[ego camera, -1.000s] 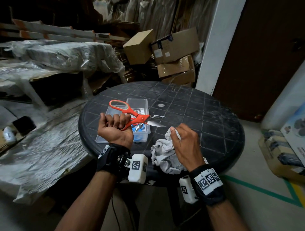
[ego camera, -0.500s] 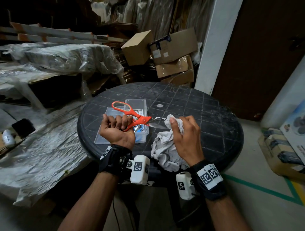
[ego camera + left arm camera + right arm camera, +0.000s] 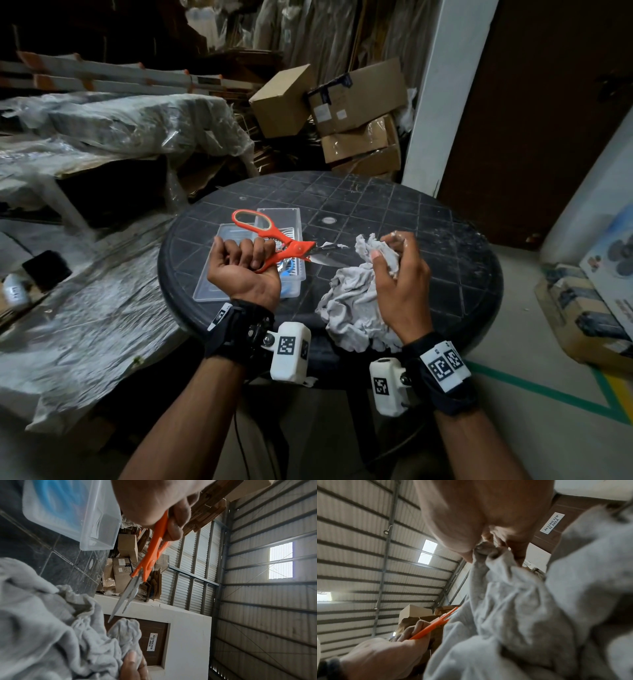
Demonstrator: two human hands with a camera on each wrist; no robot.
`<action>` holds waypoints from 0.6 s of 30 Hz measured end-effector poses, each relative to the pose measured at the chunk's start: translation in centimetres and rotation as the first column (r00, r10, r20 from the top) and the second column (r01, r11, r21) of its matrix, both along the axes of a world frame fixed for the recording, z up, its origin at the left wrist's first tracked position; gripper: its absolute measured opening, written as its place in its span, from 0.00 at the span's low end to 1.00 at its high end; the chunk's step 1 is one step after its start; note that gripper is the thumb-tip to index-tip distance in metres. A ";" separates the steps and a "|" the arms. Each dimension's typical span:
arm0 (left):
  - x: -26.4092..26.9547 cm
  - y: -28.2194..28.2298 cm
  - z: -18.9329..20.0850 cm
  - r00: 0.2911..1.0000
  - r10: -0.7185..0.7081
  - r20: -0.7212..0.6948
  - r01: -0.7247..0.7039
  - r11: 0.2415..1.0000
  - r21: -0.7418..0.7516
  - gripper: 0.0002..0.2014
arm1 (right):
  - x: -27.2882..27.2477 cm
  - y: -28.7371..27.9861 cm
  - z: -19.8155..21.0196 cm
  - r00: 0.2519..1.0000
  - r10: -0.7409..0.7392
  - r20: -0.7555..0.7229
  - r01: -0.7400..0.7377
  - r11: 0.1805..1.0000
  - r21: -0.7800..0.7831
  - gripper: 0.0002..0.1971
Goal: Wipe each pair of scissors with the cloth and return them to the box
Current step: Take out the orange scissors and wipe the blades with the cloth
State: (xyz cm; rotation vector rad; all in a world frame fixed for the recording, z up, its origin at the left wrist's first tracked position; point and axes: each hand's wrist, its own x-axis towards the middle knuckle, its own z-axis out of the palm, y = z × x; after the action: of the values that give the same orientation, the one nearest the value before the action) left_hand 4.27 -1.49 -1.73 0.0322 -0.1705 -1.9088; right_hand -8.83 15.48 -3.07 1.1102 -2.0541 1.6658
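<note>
Left hand (image 3: 245,269), fingers curled, grips orange scissors (image 3: 274,240) above a clear box (image 3: 219,293); blades point toward three o'clock at the grey cloth (image 3: 352,308) bunched in the right hand (image 3: 399,274).

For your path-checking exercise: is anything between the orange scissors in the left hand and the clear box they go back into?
Nothing visible. The left hand holds the orange scissors right above the clear box, whose top is open. The cloth in the right hand lies off to the right.
</note>
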 end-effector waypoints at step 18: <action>-0.8 1.0 0.2 0.998 -0.014 0.053 0.017 0.998 -0.053 0.26 | 1.5 -2.1 0.4 1.000 0.022 -0.014 -0.023 0.997 -0.077 0.16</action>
State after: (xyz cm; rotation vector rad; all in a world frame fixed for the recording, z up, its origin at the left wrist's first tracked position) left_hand 3.44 -0.50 -1.57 0.0454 -0.2578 -1.9190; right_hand -7.29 13.40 -2.68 1.1207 -1.9586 1.7281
